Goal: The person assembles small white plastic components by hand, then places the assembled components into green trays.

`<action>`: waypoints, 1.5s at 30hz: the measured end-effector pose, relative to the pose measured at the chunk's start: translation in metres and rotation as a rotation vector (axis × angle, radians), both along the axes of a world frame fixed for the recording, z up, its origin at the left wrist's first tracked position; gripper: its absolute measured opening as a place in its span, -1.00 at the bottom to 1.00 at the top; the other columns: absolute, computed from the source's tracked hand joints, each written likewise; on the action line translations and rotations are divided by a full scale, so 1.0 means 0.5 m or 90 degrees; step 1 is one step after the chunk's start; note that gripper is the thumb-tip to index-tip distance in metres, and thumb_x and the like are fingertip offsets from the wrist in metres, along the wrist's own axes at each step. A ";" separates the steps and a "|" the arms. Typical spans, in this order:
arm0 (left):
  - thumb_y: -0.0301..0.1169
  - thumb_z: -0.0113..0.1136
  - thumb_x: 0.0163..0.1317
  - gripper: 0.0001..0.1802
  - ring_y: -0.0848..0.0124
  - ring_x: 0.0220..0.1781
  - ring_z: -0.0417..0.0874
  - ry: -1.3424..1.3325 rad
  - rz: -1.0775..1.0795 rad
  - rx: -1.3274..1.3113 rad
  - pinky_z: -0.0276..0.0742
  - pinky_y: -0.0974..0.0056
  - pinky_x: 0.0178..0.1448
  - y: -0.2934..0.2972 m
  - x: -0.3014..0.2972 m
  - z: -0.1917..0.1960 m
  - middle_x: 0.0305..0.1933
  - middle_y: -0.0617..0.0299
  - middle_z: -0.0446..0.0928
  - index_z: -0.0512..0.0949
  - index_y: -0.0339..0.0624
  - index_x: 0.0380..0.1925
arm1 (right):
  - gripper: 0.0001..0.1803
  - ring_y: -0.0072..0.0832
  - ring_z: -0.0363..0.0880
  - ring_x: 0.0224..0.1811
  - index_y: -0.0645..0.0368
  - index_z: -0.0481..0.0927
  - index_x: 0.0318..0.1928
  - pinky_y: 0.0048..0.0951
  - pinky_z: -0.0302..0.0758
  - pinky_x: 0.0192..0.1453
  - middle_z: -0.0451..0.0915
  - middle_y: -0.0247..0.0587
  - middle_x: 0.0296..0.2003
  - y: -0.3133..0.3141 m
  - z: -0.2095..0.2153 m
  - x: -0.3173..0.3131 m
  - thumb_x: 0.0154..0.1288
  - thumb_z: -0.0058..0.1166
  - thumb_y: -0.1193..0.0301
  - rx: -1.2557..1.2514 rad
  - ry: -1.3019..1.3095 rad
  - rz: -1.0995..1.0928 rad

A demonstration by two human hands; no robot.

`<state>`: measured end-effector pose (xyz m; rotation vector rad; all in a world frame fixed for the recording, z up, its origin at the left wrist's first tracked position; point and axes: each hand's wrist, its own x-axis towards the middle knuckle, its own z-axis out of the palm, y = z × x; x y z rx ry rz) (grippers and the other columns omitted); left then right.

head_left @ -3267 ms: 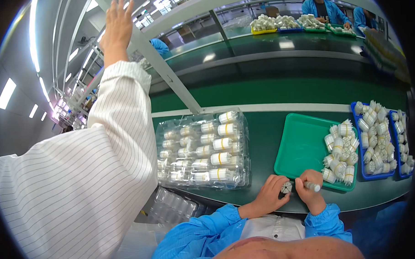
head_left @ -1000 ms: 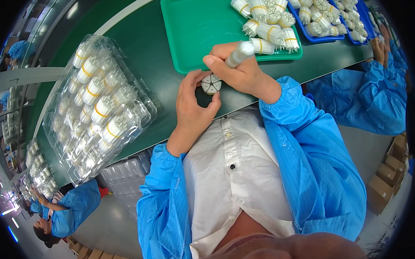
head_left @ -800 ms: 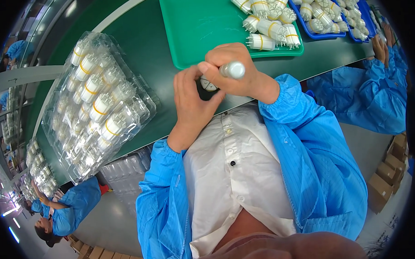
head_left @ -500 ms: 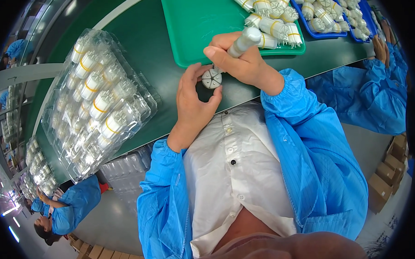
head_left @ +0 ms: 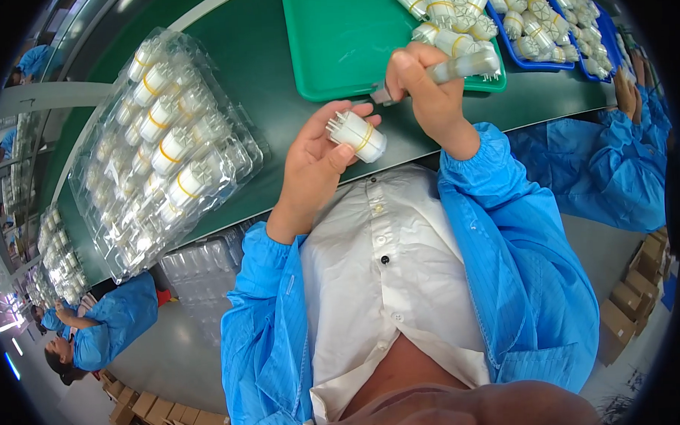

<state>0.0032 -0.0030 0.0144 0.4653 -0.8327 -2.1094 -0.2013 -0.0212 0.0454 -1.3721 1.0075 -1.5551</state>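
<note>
Left hand (head_left: 312, 165) clamped on a small white cylindrical part with a yellow band (head_left: 357, 135), pins at one end, held above the green desk (head_left: 260, 65) edge. Right hand (head_left: 429, 97) closed around a pen-like tool (head_left: 455, 66) over the green tray (head_left: 341, 32). Part looks light, rigid plastic; pins likely bend easily, so grip the body by the band. Clear blister packs of same parts (head_left: 165, 151) to the left; blue bins (head_left: 551, 25) beyond.

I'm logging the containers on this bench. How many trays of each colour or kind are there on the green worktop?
Green tray: 1
Blue trays: 2, the second beside the first at the far right
Clear blister tray of white parts: 1
Total: 4
</note>
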 end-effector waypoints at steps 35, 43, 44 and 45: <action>-0.68 0.06 0.22 -0.47 -0.01 0.31 0.44 -1.085 0.417 -0.737 0.34 0.04 0.39 -0.064 0.462 0.190 0.23 0.01 0.49 0.49 -0.11 0.22 | -0.59 -0.30 0.21 -0.72 0.19 0.30 -0.64 -0.27 0.09 -0.59 0.26 -0.19 -0.72 0.023 -0.096 0.033 0.28 0.21 0.55 -0.113 0.355 -0.047; -0.64 -0.02 0.33 -0.53 -0.03 0.41 0.41 -1.035 0.345 -0.776 0.30 0.07 0.47 -0.159 0.465 0.180 0.31 -0.01 0.49 0.51 -0.10 0.22 | -0.62 -0.25 0.28 -0.71 0.16 0.34 -0.64 -0.25 0.17 -0.59 0.29 -0.18 -0.72 0.019 -0.097 0.027 0.24 0.25 0.53 -0.170 0.368 -0.064; -0.62 -0.04 0.35 -0.53 -0.01 0.44 0.39 -1.085 0.337 -0.775 0.27 0.08 0.50 -0.164 0.477 0.168 0.34 -0.01 0.47 0.51 -0.10 0.24 | -0.62 -0.24 0.29 -0.71 0.15 0.35 -0.64 -0.24 0.18 -0.58 0.30 -0.18 -0.71 0.018 -0.099 0.022 0.23 0.26 0.52 -0.172 0.385 -0.066; -0.59 -0.06 0.38 -0.53 0.01 0.47 0.37 -1.132 0.328 -0.777 0.23 0.09 0.52 -0.169 0.483 0.160 0.38 0.00 0.45 0.50 -0.10 0.26 | -0.62 -0.22 0.30 -0.69 0.12 0.37 -0.63 -0.21 0.20 -0.57 0.30 -0.17 -0.71 0.018 -0.105 0.026 0.23 0.28 0.47 -0.156 0.345 -0.072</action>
